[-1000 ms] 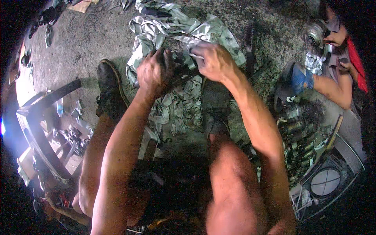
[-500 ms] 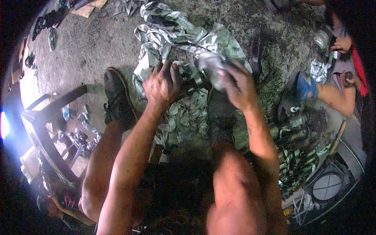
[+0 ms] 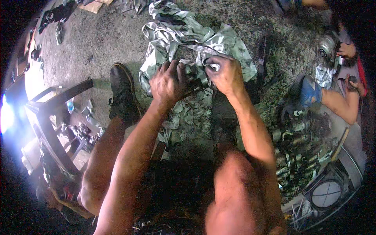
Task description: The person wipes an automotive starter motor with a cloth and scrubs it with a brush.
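My left hand (image 3: 167, 84) is curled over a dark greasy metal part (image 3: 196, 81) in front of me, gripping it. My right hand (image 3: 225, 76) is beside it on the right, closed round a pale crumpled piece of cloth (image 3: 215, 66) against the same part. A large wrinkled grey-white cloth (image 3: 233, 45) lies spread on the concrete floor beyond both hands. More blackened crumpled rags (image 3: 197, 111) lie beneath the part, between my dark shoes (image 3: 123, 92). The underside of the part is hidden by my hands.
A metal frame (image 3: 51, 121) stands left, with scattered parts. Greasy cylindrical parts (image 3: 297, 147) lie right, near a round grille (image 3: 326, 194). A co-worker's bare leg (image 3: 337, 103) and hand (image 3: 346, 49) are at the right, beside a round metal component (image 3: 327, 47).
My right hand swung outward to the right with the pale cloth, then came back in against the part. The whole view has shifted slightly. My left hand stays on the part.
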A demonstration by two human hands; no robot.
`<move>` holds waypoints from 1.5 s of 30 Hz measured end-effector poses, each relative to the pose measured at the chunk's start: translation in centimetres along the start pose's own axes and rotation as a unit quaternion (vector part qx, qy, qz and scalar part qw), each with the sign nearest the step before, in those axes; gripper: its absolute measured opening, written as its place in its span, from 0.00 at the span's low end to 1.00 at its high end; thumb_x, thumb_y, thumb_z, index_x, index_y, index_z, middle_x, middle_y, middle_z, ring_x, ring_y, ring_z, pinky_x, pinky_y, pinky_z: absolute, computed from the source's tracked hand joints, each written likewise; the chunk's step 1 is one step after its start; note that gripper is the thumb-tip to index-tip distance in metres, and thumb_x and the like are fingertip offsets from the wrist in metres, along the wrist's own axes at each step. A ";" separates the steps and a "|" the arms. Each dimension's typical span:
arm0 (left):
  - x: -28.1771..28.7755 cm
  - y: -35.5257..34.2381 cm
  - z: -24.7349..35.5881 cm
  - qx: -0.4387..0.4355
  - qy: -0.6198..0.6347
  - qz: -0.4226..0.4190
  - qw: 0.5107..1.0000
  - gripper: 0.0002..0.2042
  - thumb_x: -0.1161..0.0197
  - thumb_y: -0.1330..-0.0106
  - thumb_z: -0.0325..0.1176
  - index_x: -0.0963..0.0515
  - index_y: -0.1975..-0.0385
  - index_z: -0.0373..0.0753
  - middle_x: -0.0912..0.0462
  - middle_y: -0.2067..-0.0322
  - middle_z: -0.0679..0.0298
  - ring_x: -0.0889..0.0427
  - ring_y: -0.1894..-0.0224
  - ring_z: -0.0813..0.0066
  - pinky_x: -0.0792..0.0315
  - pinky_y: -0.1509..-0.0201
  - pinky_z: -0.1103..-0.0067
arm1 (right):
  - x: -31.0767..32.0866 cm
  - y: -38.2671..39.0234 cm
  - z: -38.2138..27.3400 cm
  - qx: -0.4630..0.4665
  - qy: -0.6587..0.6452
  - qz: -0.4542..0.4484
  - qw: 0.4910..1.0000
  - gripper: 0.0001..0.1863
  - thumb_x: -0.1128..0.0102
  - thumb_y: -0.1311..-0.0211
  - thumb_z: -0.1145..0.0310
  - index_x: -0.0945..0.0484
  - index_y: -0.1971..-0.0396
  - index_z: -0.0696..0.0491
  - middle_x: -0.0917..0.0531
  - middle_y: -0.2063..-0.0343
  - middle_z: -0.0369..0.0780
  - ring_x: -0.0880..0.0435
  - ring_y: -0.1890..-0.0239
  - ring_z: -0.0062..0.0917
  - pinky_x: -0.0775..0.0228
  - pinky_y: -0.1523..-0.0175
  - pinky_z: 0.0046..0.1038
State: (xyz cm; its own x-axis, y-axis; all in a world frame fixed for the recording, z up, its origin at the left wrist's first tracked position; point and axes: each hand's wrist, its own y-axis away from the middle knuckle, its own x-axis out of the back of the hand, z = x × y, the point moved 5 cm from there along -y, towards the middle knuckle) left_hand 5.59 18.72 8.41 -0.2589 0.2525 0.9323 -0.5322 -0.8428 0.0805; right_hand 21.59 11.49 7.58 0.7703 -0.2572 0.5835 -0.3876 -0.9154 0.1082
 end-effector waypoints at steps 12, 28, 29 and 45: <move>-0.5 -0.4 -0.1 -0.011 0.023 0.011 1.000 0.14 0.52 0.34 0.41 0.24 0.67 0.37 0.22 0.71 0.51 0.22 0.67 0.51 0.28 0.63 0.62 | -0.1 -0.1 -0.2 0.051 0.029 0.032 0.998 0.07 0.37 0.56 0.74 0.19 0.73 0.56 0.18 0.70 0.45 0.18 0.69 0.37 0.27 0.61 0.32; -2.3 1.0 -4.4 -0.133 0.012 0.056 0.989 0.17 0.42 0.39 0.38 0.25 0.53 0.38 0.23 0.52 0.53 0.25 0.48 0.54 0.28 0.48 0.67 | -1.5 2.6 0.4 0.041 0.005 0.022 0.999 0.08 0.42 0.50 0.75 0.23 0.68 0.57 0.21 0.64 0.46 0.22 0.59 0.38 0.28 0.52 0.34; -2.9 1.0 -4.5 -0.088 -0.020 0.051 0.995 0.17 0.47 0.36 0.40 0.24 0.55 0.36 0.23 0.53 0.50 0.25 0.49 0.52 0.28 0.48 0.67 | -1.2 2.8 0.4 0.058 0.026 0.035 0.997 0.07 0.43 0.50 0.75 0.23 0.68 0.58 0.21 0.64 0.46 0.21 0.59 0.37 0.27 0.52 0.34; -0.4 -1.4 -0.6 -0.052 0.071 0.036 0.996 0.18 0.59 0.30 0.43 0.24 0.64 0.37 0.21 0.67 0.50 0.22 0.64 0.50 0.29 0.61 0.62 | -1.1 1.9 0.4 0.059 -0.021 0.041 0.997 0.15 0.45 0.50 0.78 0.28 0.59 0.61 0.25 0.56 0.48 0.22 0.58 0.41 0.25 0.54 0.35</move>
State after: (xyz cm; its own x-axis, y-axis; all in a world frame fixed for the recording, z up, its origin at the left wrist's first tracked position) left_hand 5.93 20.05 7.74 -0.4063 0.2633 0.8750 -0.5862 -0.8097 -0.0285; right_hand 20.18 9.87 6.81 0.7592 -0.3439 0.5525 -0.3901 -0.9200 -0.0366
